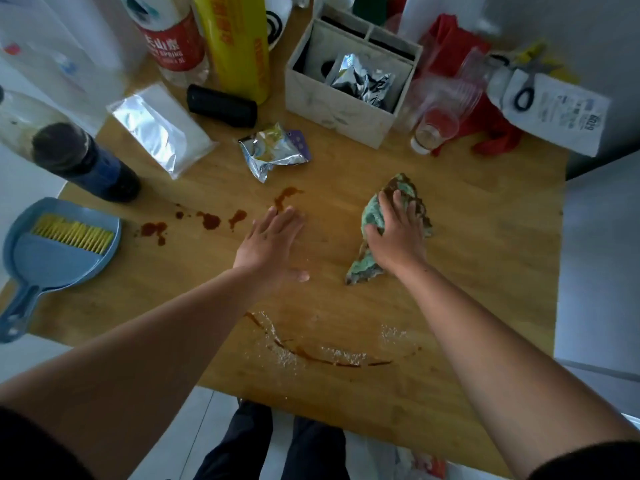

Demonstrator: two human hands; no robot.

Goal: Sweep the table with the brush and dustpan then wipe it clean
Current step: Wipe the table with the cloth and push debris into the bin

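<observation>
Wiping: right hand (398,233) grips the green cloth (365,268), 3 o'clock of the left hand (266,244).
Left hand: fingers straight, flat on the surface (485,271), brown stains (209,220) at 10 o'clock.
Dustpan (52,268): holding brush (74,233), 9 o'clock edge.

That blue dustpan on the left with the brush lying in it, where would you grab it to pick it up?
By its handle, from the near left. The dustpan lies flat and that long, narrow handle juts past the table corner, so fingers can wrap round it. The left hand, flat on the table, looks freest; the right hand grips the cloth.
</observation>
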